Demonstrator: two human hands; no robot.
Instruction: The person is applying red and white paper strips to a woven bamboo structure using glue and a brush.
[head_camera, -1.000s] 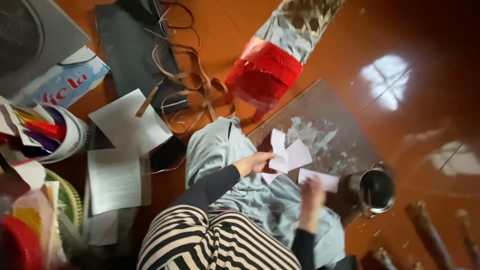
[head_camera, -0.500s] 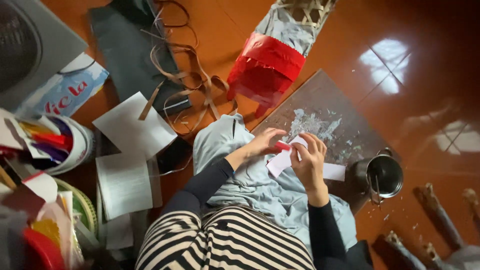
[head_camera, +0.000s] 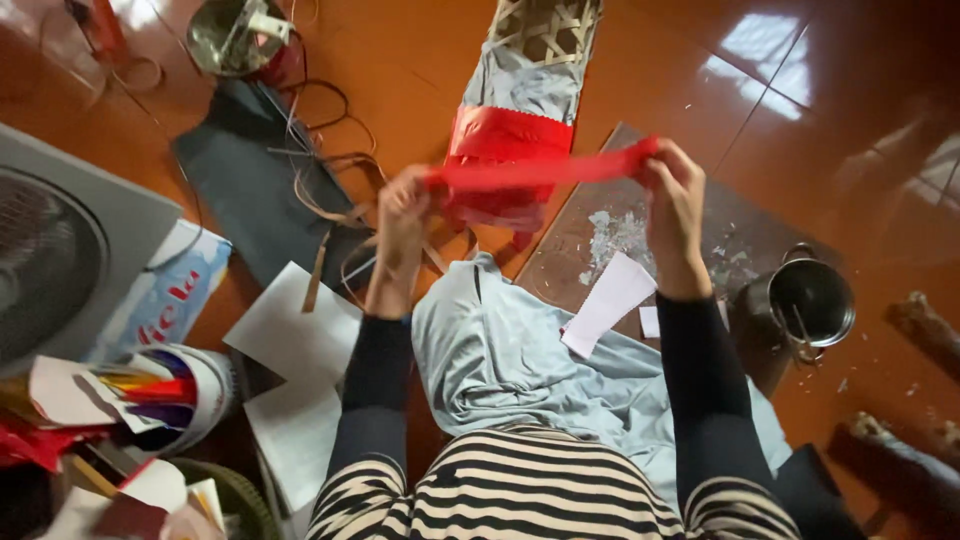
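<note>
— What do the two hands have between them?

— A red paper strip (head_camera: 545, 168), stretched almost level above the lap. The left hand (head_camera: 402, 205) pinches its left end, fingers curled and pressed together over the paper. The right hand (head_camera: 672, 190) pinches the other end, which sits a little higher, thumb and fingers closed on it.

— Is the strip touching anything else?

— I cannot tell for certain. It crosses in front of a woven bamboo frame (head_camera: 527, 95) lying on the orange floor (head_camera: 420, 60); the frame is wrapped in pale grey paper with a red band of its own (same shade as the strip), so the two blur together in the middle.

— What lies under the arms?

— A pale blue cloth (head_camera: 510, 360) over the lap, and a white paper slip (head_camera: 608, 300) resting at its right edge, partly on a dark board (head_camera: 740, 240) speckled with white scraps. Just right of the board stands a small metal pot (head_camera: 812, 300).

— And on the left?

— White sheets (head_camera: 290, 335) on the floor beside the left forearm, a dark mat (head_camera: 255, 180) with thin bamboo strips (head_camera: 330, 220) looped across it, a white tub of coloured paper (head_camera: 175, 395), and a grey fan (head_camera: 60, 250) at the edge. Both sleeves are dark, with a black-and-white striped garment (head_camera: 520, 490) nearest the camera.
</note>
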